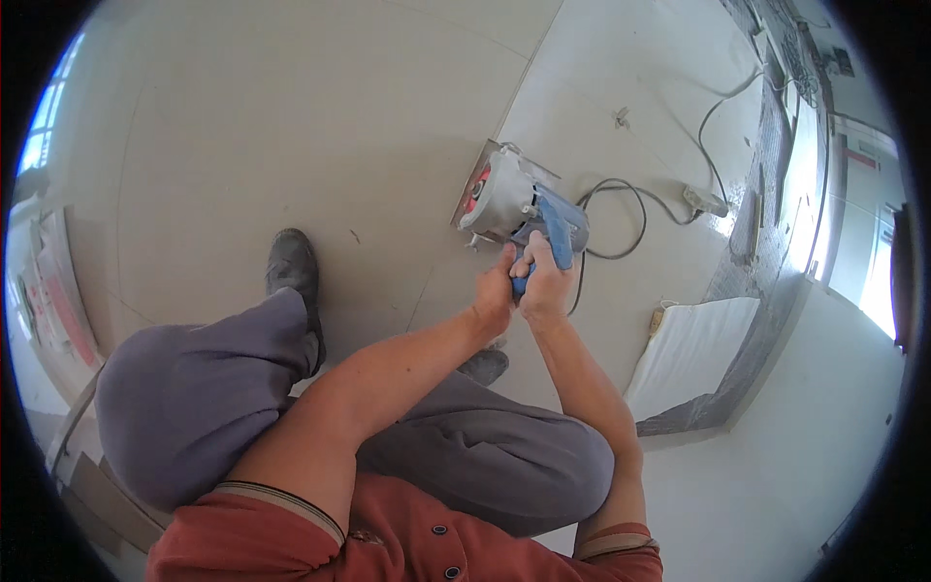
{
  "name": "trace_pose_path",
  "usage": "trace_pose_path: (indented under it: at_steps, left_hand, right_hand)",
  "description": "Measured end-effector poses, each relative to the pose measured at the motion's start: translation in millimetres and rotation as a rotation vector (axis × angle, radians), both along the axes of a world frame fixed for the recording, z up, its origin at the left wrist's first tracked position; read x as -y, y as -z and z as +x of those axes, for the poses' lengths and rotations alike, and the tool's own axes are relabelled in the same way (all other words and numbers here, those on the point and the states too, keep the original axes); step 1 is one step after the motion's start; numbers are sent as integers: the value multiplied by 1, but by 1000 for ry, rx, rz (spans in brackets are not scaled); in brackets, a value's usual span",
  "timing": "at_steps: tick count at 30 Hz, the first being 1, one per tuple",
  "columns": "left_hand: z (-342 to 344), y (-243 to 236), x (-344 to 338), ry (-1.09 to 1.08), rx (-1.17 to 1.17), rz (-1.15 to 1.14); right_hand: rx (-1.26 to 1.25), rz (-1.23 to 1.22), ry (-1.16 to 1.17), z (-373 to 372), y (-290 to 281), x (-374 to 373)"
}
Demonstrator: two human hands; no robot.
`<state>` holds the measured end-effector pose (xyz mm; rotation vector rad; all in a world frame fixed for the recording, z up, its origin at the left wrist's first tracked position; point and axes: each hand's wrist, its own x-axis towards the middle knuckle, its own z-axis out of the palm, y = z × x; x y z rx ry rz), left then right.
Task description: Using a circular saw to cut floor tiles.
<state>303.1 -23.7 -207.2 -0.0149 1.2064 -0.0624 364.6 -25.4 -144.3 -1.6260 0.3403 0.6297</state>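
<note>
Bright daylight from right, glare on floor point(766, 209), fisheye edges bent, dark.

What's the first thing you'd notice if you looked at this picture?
The blue and silver power cutter in the middle, sitting on the pale tiled floor. Both hands grip its blue handle, the left hand beside the right hand. Its black cord loops off to the right, and a white tile lies lower right.
</note>
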Motion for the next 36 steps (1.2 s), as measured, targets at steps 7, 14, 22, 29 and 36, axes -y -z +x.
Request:
trace_pose_path:
  at_steps: [7, 14, 22, 29, 36]
  left_hand:
    - [-6, -1, -5, 58, 49, -40]
    - [-2, -10, -7, 36, -11, -15]
    - [-2, 1, 2, 14, 20, -13]
    - [0, -7, -5, 31, 12, -9]
    - [0, -14, -11, 101, -40, 15]
  right_hand:
    - [-24, 18, 33, 0, 1, 0]
    - [-28, 0, -6, -1, 0, 4]
    - [-36, 4, 1, 0, 2, 5]
    - [-25, -16, -33, 1, 3, 7]
    - [-21, -9, 23, 0, -1, 1]
